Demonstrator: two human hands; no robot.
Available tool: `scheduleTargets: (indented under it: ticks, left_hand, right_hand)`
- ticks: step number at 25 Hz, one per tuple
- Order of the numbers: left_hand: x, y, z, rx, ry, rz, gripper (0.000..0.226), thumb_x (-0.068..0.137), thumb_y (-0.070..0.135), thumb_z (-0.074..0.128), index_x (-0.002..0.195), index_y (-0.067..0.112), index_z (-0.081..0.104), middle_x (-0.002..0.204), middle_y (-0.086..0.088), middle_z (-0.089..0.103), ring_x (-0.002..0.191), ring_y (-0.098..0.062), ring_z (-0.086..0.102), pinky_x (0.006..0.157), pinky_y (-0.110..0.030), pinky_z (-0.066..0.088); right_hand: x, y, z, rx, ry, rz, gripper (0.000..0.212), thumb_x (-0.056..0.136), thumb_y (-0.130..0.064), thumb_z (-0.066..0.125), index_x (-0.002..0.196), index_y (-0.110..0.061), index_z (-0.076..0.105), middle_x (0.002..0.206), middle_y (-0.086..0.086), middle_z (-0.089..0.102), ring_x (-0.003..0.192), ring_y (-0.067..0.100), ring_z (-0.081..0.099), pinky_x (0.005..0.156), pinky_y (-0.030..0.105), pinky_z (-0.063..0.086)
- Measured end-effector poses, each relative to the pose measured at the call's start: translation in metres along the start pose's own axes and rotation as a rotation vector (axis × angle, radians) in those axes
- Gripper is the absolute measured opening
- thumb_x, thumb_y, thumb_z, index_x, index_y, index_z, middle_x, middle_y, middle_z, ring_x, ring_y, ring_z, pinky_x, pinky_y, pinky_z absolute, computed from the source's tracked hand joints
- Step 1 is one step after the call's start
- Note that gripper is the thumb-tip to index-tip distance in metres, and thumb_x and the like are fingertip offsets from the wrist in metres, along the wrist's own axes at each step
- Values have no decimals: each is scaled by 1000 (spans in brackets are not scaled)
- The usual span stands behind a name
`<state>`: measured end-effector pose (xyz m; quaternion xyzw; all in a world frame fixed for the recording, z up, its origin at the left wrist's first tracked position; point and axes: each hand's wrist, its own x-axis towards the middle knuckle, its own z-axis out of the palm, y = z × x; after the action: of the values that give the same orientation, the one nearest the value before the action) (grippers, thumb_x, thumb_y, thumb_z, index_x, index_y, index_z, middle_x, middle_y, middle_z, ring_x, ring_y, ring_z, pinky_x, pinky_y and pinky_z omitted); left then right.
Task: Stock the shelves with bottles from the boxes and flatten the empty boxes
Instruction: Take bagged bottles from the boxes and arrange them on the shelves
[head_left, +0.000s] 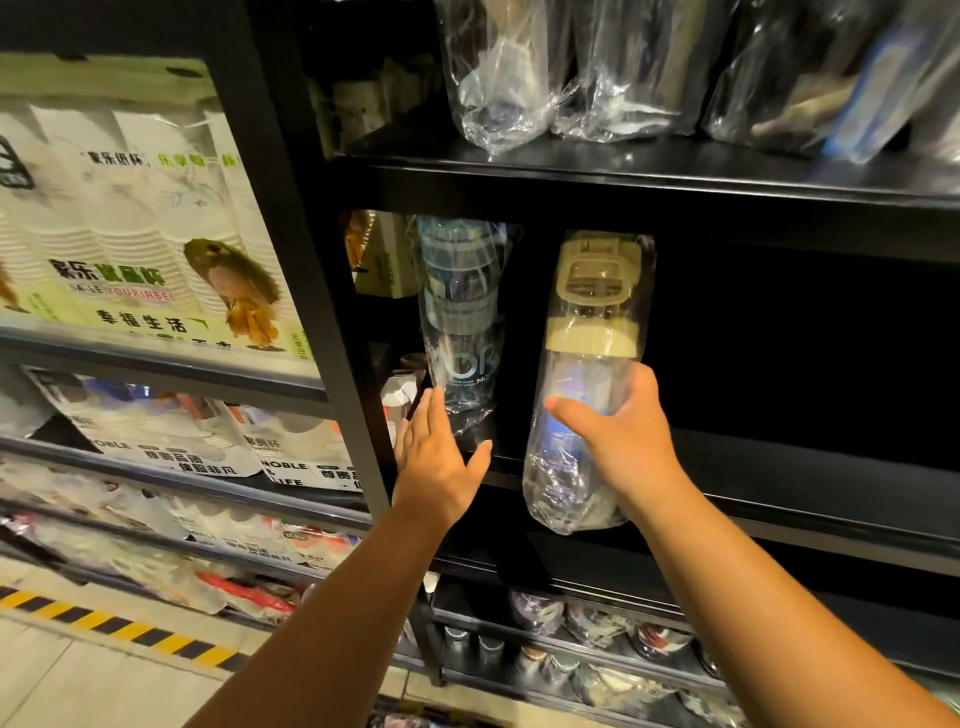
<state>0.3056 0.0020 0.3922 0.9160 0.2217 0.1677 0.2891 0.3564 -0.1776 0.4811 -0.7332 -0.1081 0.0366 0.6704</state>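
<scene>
Just right of the black shelf post (311, 312), the left hand (441, 457) is flat with its fingers straight and slightly spread. Its fingertips are at the lower end of a blue bottle (460, 322); whether they touch it cannot be told. Further right of the post, the right hand (623, 431) grips a beige-lidded bottle (587, 364), thumb across its front and fingers curled behind. This bottle is upright in a clear bag, and its bagged base overlaps the front edge of the middle shelf (779, 493). The blue bottle, also bagged, stands close beside the post and shows pale letters reading "MOR". Above and right of the post, more wrapped bottles (498, 88) sit on the upper shelf. Left of the post are paper cup packs (130, 234) printed "家乐纸杯" and "幸福生活", with "NOBLE" and "LIFE" on packs below.
</scene>
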Motion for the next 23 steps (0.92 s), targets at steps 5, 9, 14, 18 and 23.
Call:
scheduleTargets:
  ticks: [5, 9, 14, 18, 23]
  left_hand:
    - [-3, 0, 8, 60, 27, -10, 89, 97, 48, 50, 158, 13, -4, 166, -5, -11, 153, -21, -6, 120, -33, -11]
    - [-2, -4, 12, 134, 33, 26, 91, 91, 63, 30, 158, 8, 2, 167, -8, 3, 153, -21, 1, 120, -33, -9]
    - [-3, -7, 15, 188, 78, 48, 94, 84, 64, 21, 157, 4, 12, 165, -12, 15, 152, -24, 13, 120, -34, -2]
    - [-2, -4, 13, 229, 44, 31, 83, 94, 54, 33, 157, 6, 10, 166, -11, 11, 153, -23, 9, 120, -34, -4]
    - [-4, -1, 11, 275, 39, 38, 80, 100, 49, 43, 158, 8, 7, 166, -11, 7, 153, -23, 7, 121, -36, -1]
  right_hand:
    - [10, -4, 14, -42, 104, -67, 61, 72, -24, 87, 114, -19, 42, 110, -3, 58, 98, 11, 62, 81, 26, 52]
    - [19, 8, 21, -123, 221, -119, 67, 69, -33, 88, 109, -15, 37, 109, -1, 53, 98, 15, 59, 80, 25, 49]
    - [29, 34, 32, -171, 218, -183, 75, 66, -42, 89, 110, -17, 34, 115, 4, 49, 108, 21, 54, 91, 29, 49]
    - [22, 53, 26, -355, 156, -152, 88, 70, -46, 83, 132, -10, 32, 127, 5, 39, 113, 24, 46, 96, 41, 48]
    - [12, 69, 12, -497, 50, -130, 80, 80, -27, 80, 143, -15, 33, 134, 5, 41, 109, 9, 47, 86, 26, 42]
